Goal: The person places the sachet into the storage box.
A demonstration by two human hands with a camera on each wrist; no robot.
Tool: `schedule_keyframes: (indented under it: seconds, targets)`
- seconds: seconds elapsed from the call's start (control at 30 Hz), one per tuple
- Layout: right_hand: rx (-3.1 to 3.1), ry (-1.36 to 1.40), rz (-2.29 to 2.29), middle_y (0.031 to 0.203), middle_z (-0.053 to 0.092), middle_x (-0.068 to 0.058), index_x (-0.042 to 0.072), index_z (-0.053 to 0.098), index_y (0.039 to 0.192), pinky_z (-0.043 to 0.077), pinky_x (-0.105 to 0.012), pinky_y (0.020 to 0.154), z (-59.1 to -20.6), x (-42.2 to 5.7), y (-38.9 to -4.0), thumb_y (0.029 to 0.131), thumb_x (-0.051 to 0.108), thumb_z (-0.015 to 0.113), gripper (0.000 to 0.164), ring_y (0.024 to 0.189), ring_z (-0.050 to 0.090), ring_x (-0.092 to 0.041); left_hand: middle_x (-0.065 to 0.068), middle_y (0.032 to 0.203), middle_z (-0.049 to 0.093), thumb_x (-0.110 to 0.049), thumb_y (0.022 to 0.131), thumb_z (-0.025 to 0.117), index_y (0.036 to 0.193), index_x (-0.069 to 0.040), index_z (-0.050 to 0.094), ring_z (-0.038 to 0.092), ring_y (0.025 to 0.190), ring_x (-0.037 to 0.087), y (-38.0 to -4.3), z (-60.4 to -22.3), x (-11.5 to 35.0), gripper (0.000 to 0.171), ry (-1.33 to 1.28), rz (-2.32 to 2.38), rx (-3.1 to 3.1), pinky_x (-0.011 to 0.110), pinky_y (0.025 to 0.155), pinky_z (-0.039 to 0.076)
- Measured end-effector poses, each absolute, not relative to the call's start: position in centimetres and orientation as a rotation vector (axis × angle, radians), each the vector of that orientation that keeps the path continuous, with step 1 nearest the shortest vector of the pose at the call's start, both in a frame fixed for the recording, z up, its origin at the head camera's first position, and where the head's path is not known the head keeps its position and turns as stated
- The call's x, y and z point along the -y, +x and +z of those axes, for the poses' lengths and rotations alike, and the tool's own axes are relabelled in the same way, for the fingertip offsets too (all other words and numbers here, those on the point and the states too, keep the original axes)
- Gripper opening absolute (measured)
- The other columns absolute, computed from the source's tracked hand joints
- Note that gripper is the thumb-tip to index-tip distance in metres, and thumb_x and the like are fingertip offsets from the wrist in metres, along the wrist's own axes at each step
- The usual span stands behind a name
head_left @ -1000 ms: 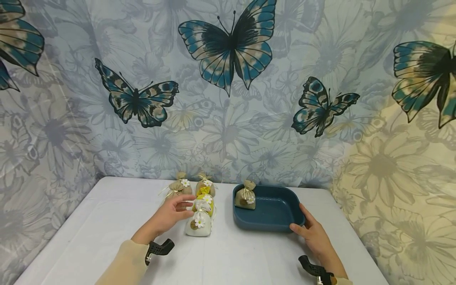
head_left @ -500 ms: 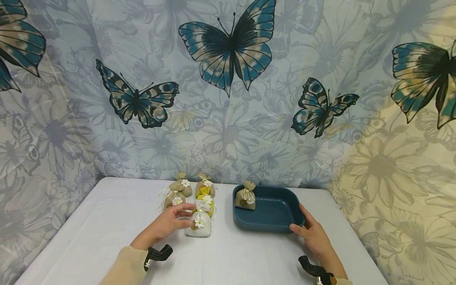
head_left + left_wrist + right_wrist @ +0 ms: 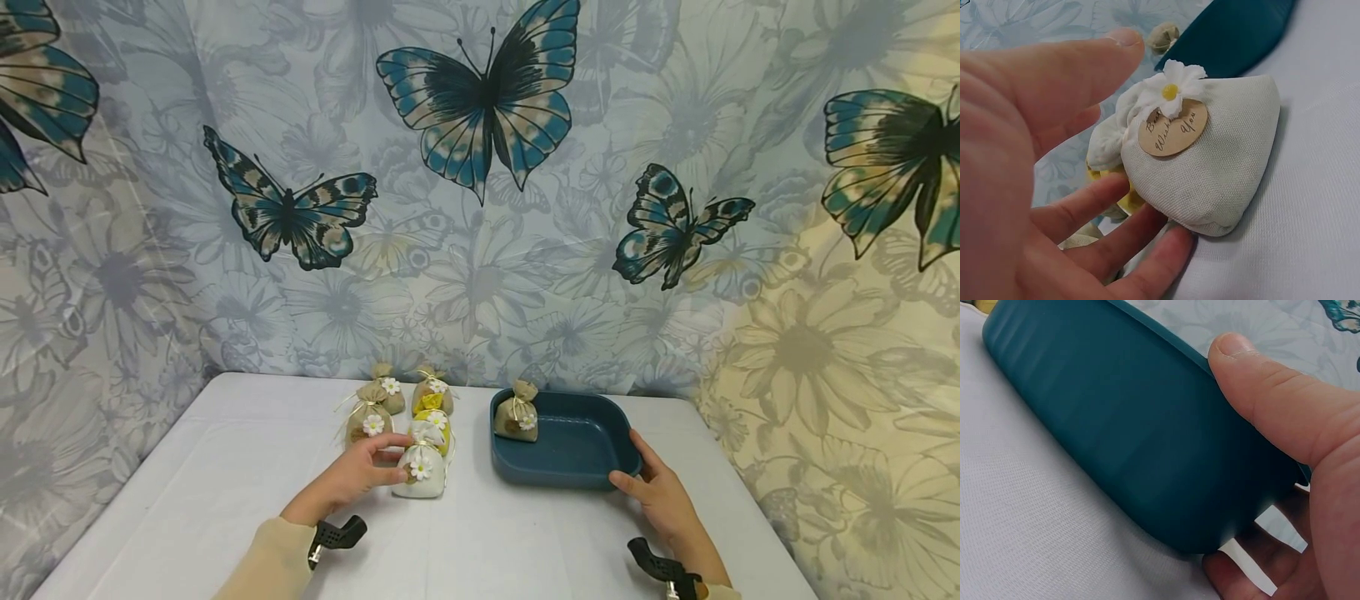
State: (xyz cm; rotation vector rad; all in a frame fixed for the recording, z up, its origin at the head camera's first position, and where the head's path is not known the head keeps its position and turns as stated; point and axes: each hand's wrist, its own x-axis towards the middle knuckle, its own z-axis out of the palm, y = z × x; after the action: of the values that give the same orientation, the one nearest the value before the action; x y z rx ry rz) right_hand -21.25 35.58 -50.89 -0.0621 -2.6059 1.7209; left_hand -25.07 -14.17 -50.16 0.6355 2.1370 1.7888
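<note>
A white drawstring pouch with a daisy and a round paper tag stands on the table. My left hand is at its left side. In the left wrist view, fingertips meet the pouch's side, while the thumb stands off its front. My right hand grips the near right corner of a dark teal baking dish, thumb at the rim and fingers around the outer end. Inside the dish, at its left end, stands a tan burlap pouch.
Behind the white pouch is a yellow pouch, partly hidden. Several tan pouches stand near it, among them a tan pouch behind my left hand. A butterfly-print cloth hangs along the table's back edge.
My left hand has come down slightly and closer in on the white pouch, uncovering more of the tan pouch behind. The right hand and the baking dish have stayed put.
</note>
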Motion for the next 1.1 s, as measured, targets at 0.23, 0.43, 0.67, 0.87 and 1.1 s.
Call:
schedule_keyframes:
  seconds: [0.23,0.43,0.67,0.87,1.1]
  targets:
    - [2.603,-0.061,1.739,0.162,0.014,-0.02,0.015,0.012,0.162,0.039,-0.019,0.094,-50.87,-35.61,-21.27,0.091,0.025,0.076,0.096,0.145,0.018,-0.041,0.025,0.145,0.044,-0.007,0.091,0.074,0.136,0.004,0.055,0.046,0.129,0.045,-25.37,-50.78,14.06,0.051,0.602,1.818,-2.081,0.037,0.092,0.049]
    - [2.597,-0.049,1.746,0.162,0.013,-0.021,0.015,0.011,0.162,0.038,-0.012,0.088,-50.93,-35.67,-21.26,0.092,0.024,0.075,0.095,0.145,0.018,-0.042,0.026,0.145,0.043,-0.007,0.09,0.075,0.136,0.005,0.055,0.049,0.126,0.044,-25.45,-50.81,13.81,0.051,0.615,1.8,-2.108,0.036,0.092,0.049]
    - [2.583,-0.051,1.77,0.162,0.013,-0.022,0.015,0.011,0.162,0.038,-0.011,0.087,-50.93,-35.6,-21.23,0.092,0.022,0.075,0.095,0.145,0.017,-0.042,0.024,0.141,0.048,-0.009,0.09,0.075,0.137,0.003,0.056,0.052,0.122,0.041,-25.54,-50.78,13.61,0.053,0.636,1.733,-2.184,0.04,0.094,0.048]
    - [2.565,-0.045,1.789,0.162,0.013,-0.022,0.014,0.011,0.162,0.038,-0.011,0.086,-50.95,-35.56,-21.25,0.092,0.02,0.075,0.094,0.145,0.017,-0.042,0.021,0.136,0.053,-0.007,0.088,0.077,0.136,0.001,0.058,0.056,0.116,0.035,-25.49,-50.81,13.52,0.052,0.637,1.696,-2.208,0.038,0.089,0.048]
    - [2.564,-0.042,1.784,0.161,0.014,-0.023,0.013,0.012,0.161,0.038,-0.011,0.086,-50.92,-35.55,-21.2,0.092,0.02,0.075,0.094,0.145,0.018,-0.043,0.023,0.138,0.051,-0.004,0.087,0.076,0.134,-0.002,0.06,0.056,0.115,0.037,-25.11,-50.42,13.4,0.049,0.598,1.708,-2.186,0.041,0.086,0.05]
